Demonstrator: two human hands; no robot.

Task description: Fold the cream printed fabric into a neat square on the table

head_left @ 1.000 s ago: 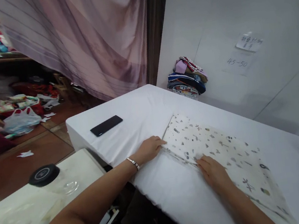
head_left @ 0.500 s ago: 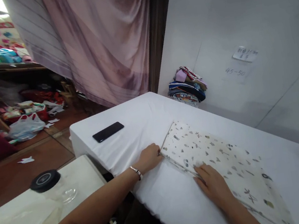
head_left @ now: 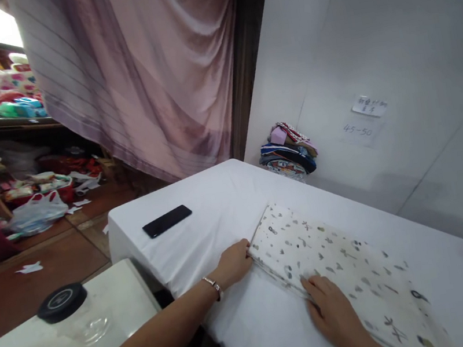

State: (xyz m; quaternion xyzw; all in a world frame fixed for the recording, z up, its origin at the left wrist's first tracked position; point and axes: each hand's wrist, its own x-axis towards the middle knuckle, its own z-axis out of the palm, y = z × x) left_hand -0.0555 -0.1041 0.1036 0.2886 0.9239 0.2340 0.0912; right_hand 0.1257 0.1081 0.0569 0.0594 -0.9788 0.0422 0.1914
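A folded cream cloth (head_left: pixel 337 262) printed with small grey and green shapes lies on the white-covered table (head_left: pixel 226 197). My left hand (head_left: pixel 233 262), with a bracelet on the wrist, has its fingers curled at the cloth's near left corner. My right hand (head_left: pixel 329 307) lies flat on the cloth's near edge, fingers stretched out and pressing on it.
A black phone (head_left: pixel 167 220) lies on the table's far left part. A stack of folded clothes (head_left: pixel 287 150) sits at the wall. A clear jar with a black lid (head_left: pixel 66 311) stands on a lower white surface at left. Pink curtain and cluttered shelves stand behind.
Both hands stay at the cloth's near edge, my right hand sliding slightly left along it. The view has tilted up, so everything sits lower in the picture.
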